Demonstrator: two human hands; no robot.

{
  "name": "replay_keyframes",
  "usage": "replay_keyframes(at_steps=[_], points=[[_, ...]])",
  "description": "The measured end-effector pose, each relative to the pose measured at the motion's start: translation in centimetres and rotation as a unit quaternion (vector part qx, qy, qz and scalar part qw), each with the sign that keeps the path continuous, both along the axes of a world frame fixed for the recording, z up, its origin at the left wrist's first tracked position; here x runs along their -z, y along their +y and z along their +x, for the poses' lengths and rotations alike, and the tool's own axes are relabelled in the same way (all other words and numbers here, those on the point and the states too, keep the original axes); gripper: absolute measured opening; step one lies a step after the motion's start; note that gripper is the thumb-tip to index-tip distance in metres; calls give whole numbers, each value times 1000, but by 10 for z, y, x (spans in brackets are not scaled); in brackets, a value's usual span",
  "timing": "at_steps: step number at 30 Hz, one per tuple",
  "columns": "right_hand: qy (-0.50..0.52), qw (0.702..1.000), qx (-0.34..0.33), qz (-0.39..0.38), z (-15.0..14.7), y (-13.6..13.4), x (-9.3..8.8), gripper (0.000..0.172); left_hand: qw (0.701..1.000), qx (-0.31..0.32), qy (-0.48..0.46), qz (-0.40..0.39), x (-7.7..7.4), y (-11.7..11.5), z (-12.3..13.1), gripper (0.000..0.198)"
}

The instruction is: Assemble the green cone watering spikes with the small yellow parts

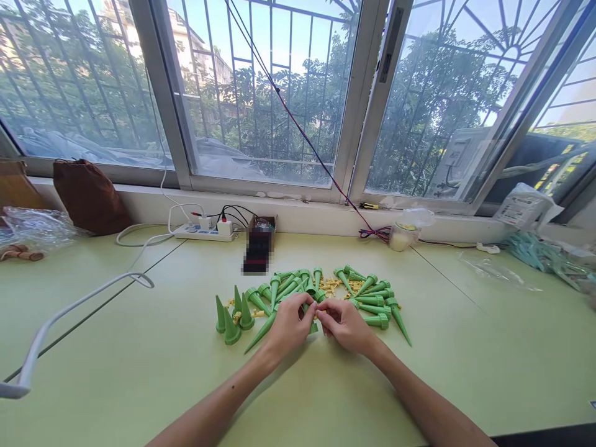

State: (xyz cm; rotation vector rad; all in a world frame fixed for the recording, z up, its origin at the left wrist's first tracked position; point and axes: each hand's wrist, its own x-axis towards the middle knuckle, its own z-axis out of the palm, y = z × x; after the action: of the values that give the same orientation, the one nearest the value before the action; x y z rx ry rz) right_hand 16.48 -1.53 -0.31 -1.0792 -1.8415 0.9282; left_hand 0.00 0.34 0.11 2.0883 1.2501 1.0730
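Observation:
My left hand [292, 320] is closed around a green plastic spike [313, 326], most of it hidden by the fingers. Right beside it, my right hand [344, 324] pinches what looks like a small yellow plastic piece, its shape mostly covered by the fingertips. The two hands meet low over the table. Behind them lies a heap of green cone-shaped spikes [372, 300] with ribbed caps. Small yellow plastic pieces [329, 285] are scattered in the heap's middle. To the left, several green cones [231, 330] stand upright on their wide ends, with a few yellow pieces among them.
On the pale green table [139, 372] a white cable arm [69, 310] reaches in from the left. At the back are a power strip [205, 231], a small box [267, 226], a jar [403, 237] and a brown pouch [90, 197]. Plastic bags [535, 248] lie far right.

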Motion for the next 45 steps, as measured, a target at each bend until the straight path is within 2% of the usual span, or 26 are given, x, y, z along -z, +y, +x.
replay_keyframes(at_steps=[9, 19, 25, 28, 39, 45], points=[[-10, 1000, 7, -1, 0, 1, 1, 31, 1000, 9, 1, -5, 3, 1, -1, 25], [8, 1000, -22, -9, 1, 1, 3, 26, 1000, 12, 8, 8, 4, 3, -1, 23], [-33, 999, 11, 10, 0, 2, 3, 48, 1000, 19, 2, 13, 7, 3, 0, 24], [-35, 999, 12, 9, 0, 3, 3, 51, 1000, 16, 4, 18, 8, 3, 0, 23], [-17, 999, -28, -12, 1, 1, 5, 31, 1000, 22, 7, 16, 5, 1, -1, 25], [-36, 999, -18, -4, 1, 2, 2, 37, 1000, 21, 10, 20, 5, 2, -1, 25]])
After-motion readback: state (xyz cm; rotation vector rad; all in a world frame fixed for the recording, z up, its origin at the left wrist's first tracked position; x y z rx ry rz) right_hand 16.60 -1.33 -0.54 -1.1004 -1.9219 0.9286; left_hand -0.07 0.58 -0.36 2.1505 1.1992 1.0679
